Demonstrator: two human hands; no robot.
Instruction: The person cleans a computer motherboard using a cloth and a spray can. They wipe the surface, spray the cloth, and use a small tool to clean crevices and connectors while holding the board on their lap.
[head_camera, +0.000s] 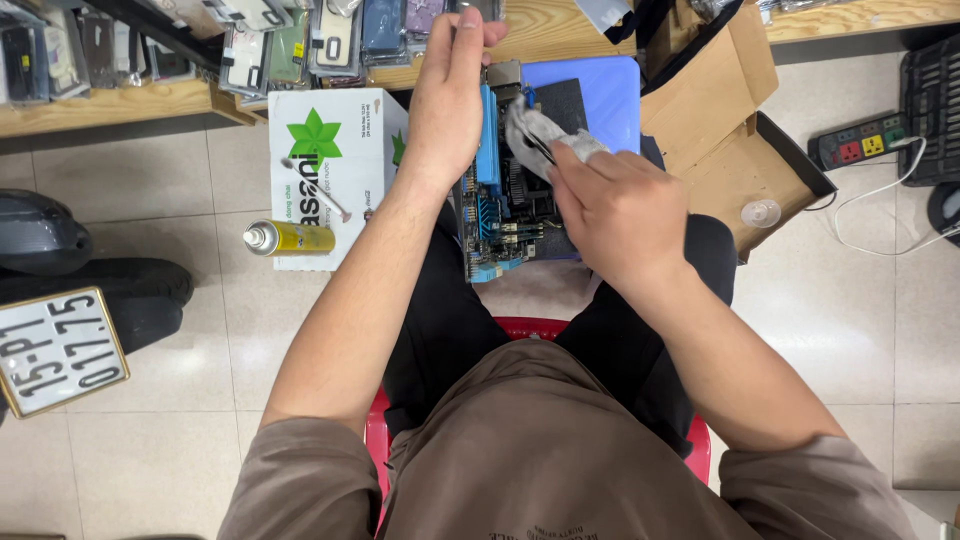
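Starting at the far left of the frame, a white number plate (60, 350) lies on the tiled floor below a dark bag (40, 235), and just right of them a yellow spray can (288, 238) rests on its side against a white cardboard box (335, 160) printed with a green star; the box is shut, so its contents cannot be told, and a thin tool (318, 190) lies on its lid. Along the upper left, a wooden shelf (110, 105) carries rows of packaged phone cases. At the centre, the left hand (450, 95) grips the far edge of a computer circuit board (497, 215), fingers wrapped over its top and holding it upright on the person's lap. The right hand (620, 215) is closed around a grey cloth (545, 135), pressing it onto the upper part of the board beside a blue slot. As a judgement, the wiping looks to be underway rather than finished: the cloth sits on the upper half only, and whether the lower connectors are already clean cannot be told. Behind the board lies a blue mat (600, 90). Farther right, an open brown carton (745, 165) holds one small clear bottle (760, 212) and otherwise shows bare card. A power strip (860, 140) sits on the floor at the upper right.
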